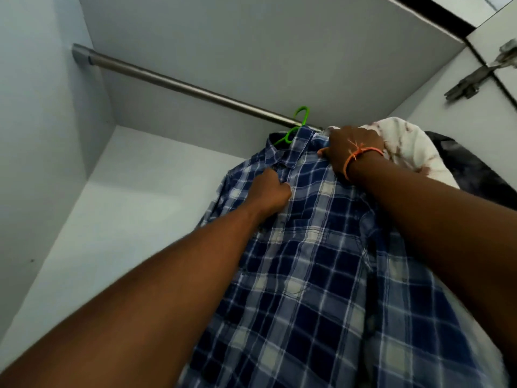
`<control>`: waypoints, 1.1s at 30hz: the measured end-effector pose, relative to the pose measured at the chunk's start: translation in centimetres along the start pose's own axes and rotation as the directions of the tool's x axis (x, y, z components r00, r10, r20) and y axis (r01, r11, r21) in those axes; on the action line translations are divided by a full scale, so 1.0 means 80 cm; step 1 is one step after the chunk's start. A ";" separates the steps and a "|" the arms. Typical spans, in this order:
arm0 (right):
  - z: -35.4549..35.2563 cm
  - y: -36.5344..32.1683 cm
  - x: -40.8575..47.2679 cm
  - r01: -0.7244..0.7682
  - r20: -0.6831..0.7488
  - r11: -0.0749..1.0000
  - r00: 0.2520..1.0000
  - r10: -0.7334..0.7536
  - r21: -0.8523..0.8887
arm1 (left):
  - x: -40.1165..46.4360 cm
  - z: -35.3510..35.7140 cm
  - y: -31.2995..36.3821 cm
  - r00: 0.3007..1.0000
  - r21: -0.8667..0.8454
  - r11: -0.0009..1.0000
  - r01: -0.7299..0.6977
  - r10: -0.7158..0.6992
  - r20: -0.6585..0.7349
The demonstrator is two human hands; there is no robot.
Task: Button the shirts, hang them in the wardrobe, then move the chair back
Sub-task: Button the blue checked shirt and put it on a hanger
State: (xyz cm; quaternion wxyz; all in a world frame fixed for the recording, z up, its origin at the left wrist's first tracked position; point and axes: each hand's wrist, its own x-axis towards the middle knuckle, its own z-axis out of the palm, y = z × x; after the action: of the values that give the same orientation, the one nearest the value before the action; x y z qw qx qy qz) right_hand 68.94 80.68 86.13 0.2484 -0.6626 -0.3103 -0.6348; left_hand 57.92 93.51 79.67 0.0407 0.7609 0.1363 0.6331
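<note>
A blue and white plaid shirt [313, 261] hangs on a green hanger [299, 121] whose hook sits over the metal wardrobe rail [179, 85]. My left hand [268, 191] is closed on the shirt's front placket just below the collar. My right hand [352, 149], with an orange band at the wrist, grips the shirt at the right side of the collar and shoulder. The buttons themselves are hidden by the folds and my hands.
Right of the plaid shirt hang a white garment with reddish marks [405, 147] and a dark garment [470, 169]. The grey wardrobe walls [42, 135] enclose the rail. A door with a metal hinge [475, 79] stands open at the upper right.
</note>
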 end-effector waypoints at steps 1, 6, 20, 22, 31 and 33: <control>0.003 -0.002 0.005 0.005 0.018 1.000 1.000 -0.004 -0.009 | 0.002 0.001 -0.003 1.000 0.005 1.000 -0.007 0.007 0.005; 0.013 -0.004 0.015 0.061 0.112 0.996 0.992 -0.054 -0.063 | 0.004 0.003 -0.024 1.000 0.042 0.999 -0.005 0.004 0.024; 0.007 -0.050 -0.137 0.190 -0.230 0.981 0.957 -0.177 0.034 | -0.140 0.019 -0.069 0.996 0.097 0.993 -0.065 0.070 -0.052; 0.018 -0.072 -0.202 0.226 -0.185 0.953 0.964 -0.190 0.199 | -0.200 0.029 -0.090 0.998 0.104 0.993 -0.049 0.051 -0.023; 0.061 -0.158 -0.579 -0.052 0.439 0.778 0.848 -0.296 0.626 | -0.633 0.065 -0.197 0.847 0.321 0.833 0.450 -0.512 0.143; 0.071 -0.168 -0.660 -0.152 0.673 0.805 0.647 -0.358 0.574 | -0.714 0.064 -0.190 0.743 0.446 0.749 0.490 -0.626 0.235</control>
State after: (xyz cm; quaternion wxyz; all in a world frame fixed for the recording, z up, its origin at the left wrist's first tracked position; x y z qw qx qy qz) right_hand 62.99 88.93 32.32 0.2480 -0.7351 -0.6028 -0.1865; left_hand 51.32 93.89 20.73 0.1183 0.7820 0.4634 0.3996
